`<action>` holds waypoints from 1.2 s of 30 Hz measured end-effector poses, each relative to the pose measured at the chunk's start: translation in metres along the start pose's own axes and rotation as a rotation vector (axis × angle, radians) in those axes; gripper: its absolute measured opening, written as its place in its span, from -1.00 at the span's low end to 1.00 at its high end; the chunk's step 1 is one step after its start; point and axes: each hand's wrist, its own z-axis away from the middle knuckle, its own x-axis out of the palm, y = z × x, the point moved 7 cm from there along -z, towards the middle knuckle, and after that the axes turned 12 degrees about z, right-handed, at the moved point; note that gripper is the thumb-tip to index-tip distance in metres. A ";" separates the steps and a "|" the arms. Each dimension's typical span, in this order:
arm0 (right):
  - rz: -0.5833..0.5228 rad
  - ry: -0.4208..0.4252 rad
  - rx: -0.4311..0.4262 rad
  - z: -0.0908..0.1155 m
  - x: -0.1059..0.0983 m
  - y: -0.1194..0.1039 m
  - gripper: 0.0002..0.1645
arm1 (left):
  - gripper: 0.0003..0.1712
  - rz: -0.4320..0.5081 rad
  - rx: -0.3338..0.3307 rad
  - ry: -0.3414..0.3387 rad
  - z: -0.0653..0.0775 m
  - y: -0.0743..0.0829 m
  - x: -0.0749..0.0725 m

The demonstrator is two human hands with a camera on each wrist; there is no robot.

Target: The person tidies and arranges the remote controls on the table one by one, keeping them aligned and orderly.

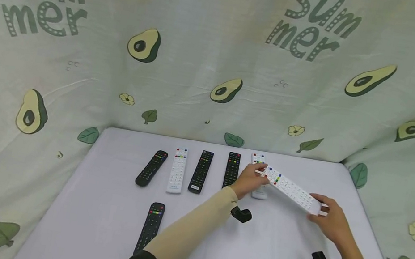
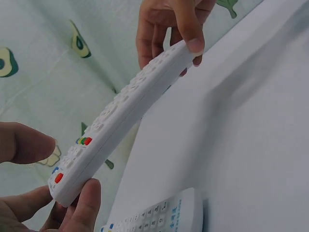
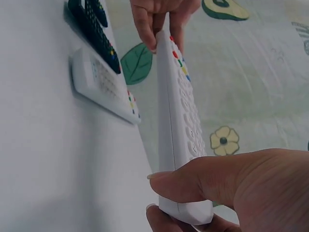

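Observation:
A white remote control (image 1: 292, 190) is held up over the table between both hands, its button side showing. My left hand (image 1: 250, 182) grips the end with the red and coloured buttons; in the left wrist view its fingertips (image 2: 88, 203) press the underside and edge. At the opposite end my right hand (image 1: 333, 219) pinches the remote, its thumb (image 3: 178, 187) along the side in the right wrist view. A second white remote (image 1: 260, 193) lies on the table beneath the left hand, partly covered by it. Close to the left hand lies a black remote (image 1: 232, 169).
Along the table's far part lie another white remote (image 1: 177, 170), a black remote (image 1: 201, 171) and a slanted black remote (image 1: 151, 168). One more black remote (image 1: 151, 225) lies nearer, partly behind the left sleeve (image 1: 191, 231). A printed cloth (image 1: 191, 23) hangs behind the white table (image 1: 103, 221).

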 end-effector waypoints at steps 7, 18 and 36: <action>-0.019 0.011 -0.060 0.006 0.009 -0.025 -0.19 | -0.29 -0.032 0.051 -0.032 0.010 0.006 -0.022; -0.090 -0.026 -0.139 0.017 0.029 -0.065 -0.18 | -0.21 -0.113 0.052 -0.035 0.028 0.013 -0.057; -0.241 -0.154 -0.199 0.037 0.072 -0.118 -0.07 | -0.22 -0.249 0.070 -0.065 0.064 0.021 -0.114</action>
